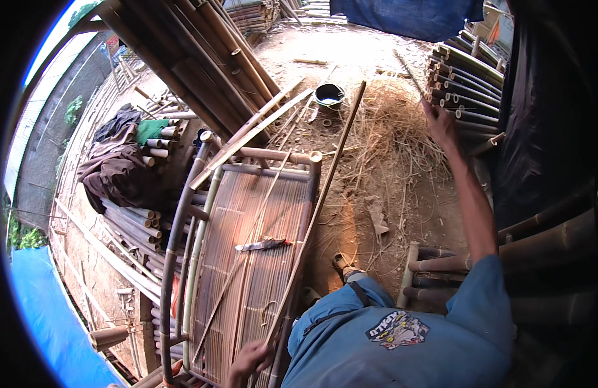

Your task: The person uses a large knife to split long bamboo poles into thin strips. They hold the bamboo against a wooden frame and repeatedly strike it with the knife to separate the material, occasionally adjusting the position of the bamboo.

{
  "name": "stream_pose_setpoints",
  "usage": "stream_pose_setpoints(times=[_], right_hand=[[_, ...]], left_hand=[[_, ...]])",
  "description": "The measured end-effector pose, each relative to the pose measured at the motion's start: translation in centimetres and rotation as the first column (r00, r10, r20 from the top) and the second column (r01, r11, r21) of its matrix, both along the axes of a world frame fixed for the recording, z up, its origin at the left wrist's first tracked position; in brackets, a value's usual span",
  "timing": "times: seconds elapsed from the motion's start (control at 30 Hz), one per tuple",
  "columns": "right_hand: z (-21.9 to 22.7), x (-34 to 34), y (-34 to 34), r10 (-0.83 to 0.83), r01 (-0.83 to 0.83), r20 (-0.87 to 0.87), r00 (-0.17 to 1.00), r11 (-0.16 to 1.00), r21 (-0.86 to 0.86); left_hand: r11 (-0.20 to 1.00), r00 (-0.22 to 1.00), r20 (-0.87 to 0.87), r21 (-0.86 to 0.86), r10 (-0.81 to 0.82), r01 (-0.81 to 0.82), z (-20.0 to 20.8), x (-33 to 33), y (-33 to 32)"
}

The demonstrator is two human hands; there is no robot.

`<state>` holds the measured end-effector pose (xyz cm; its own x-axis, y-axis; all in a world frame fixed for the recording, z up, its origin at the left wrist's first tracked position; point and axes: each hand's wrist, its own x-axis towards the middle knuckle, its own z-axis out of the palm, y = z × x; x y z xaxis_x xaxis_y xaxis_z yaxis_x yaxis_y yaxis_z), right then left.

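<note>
My left hand (pixel 252 357) is closed at the near end of a long bamboo strip (pixel 334 158), beside the front of a bamboo bench (pixel 215 258). The strip slants away along the bench's right side and past its far corner. Stretched far out to the right, my right hand (pixel 439 123) grips a thin stick (pixel 409 74) that points away and to the left. On the slatted seat lies a knife (pixel 263 245) with a pale blade and a dark wrapped handle, among loose thin strips. Small details of both grips are too fine to make out.
Two pale split bamboo pieces (pixel 254 136) lean across the bench's far left corner. Beyond stands a dark bucket (pixel 329 96). Tangled shavings (pixel 393 119) cover the ground near stacked bamboo poles (pixel 467 84). Dark cloth (pixel 118 161) lies over poles at left; a bamboo frame (pixel 435 265) stands right.
</note>
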<state>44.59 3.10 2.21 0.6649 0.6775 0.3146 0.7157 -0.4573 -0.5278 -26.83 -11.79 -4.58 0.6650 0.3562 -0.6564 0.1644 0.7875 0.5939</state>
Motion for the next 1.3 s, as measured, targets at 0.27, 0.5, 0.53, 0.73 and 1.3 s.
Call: stream_pose_setpoints(times=[0.27, 0.5, 0.53, 0.73, 1.3], right_hand=[[-6.3, -26.8, -4.5, 0.676, -0.711, 0.277, 0.683, 0.701, 0.042], [-5.1, -21.4, -2.3, 0.476, -0.48, -0.096, 0.874, 0.877, -0.022], [-5.0, -21.0, -2.6, 0.475, -0.476, -0.079, 0.877, 0.879, 0.002], [-5.0, -20.8, -2.8, 0.519, -0.519, 0.025, 0.854, 0.855, 0.002], [-7.2, -6.3, 1.9, 0.32, -0.318, 0.003, 0.947, 0.943, -0.103]], left_hand=[[0.872, 0.988, -0.016, 0.473, 0.153, -0.127, 3.4, 21.7, 12.1], [0.902, 0.977, 0.036, 0.379, 0.209, -0.207, 4.9, 21.4, 9.0], [0.921, 0.976, 0.082, 0.323, 0.202, -0.218, 4.8, 21.2, 8.1], [0.909, 0.984, -0.033, 0.39, 0.174, -0.148, 4.9, 20.2, 6.2], [0.948, 0.991, -0.102, 0.314, 0.089, -0.053, 5.0, 9.5, -2.3]])
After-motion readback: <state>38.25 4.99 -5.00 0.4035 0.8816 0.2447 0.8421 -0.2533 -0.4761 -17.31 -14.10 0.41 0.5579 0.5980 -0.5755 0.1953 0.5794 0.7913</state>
